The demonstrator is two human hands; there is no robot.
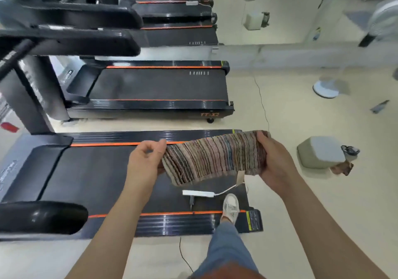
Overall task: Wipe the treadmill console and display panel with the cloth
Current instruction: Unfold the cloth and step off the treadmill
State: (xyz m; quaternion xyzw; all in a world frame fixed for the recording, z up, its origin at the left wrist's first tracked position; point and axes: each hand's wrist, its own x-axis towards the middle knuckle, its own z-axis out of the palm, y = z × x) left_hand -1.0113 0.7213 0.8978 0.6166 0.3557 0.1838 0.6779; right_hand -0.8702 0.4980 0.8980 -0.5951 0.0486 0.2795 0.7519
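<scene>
A leg in blue jeans [226, 248] is seen nearest the camera, with a white sneaker [230, 208] planted on the rear of the nearest treadmill [86, 171], at its orange-striped side rail. A yellow-and-black warning label [252, 219] is stuck on the rear corner beside the shoe; its print is too small to be read. A white power strip [198, 193] is laid on the black belt just in front of the shoe.

Above the belt, a striped multicoloured cloth [213, 156] is stretched between both hands. One end is pinched by the left hand [146, 160], thumb on top and fingers curled beneath; the other end is gripped by the right hand [272, 162], closed around the bunched edge. The cloth is held in the air, clear of the belt, with a small tag hanging from its lower edge.

A pale stool [321, 152] is set on the floor to the right, with crumpled items beside it.

Beyond, a second treadmill [150, 87] is marked "TT-X2" [206, 114] in orange on its side rail. Only blurred edges of the consoles [71, 39] are visible at upper left. More treadmills and a round white fan base [326, 90] are seen farther off.
</scene>
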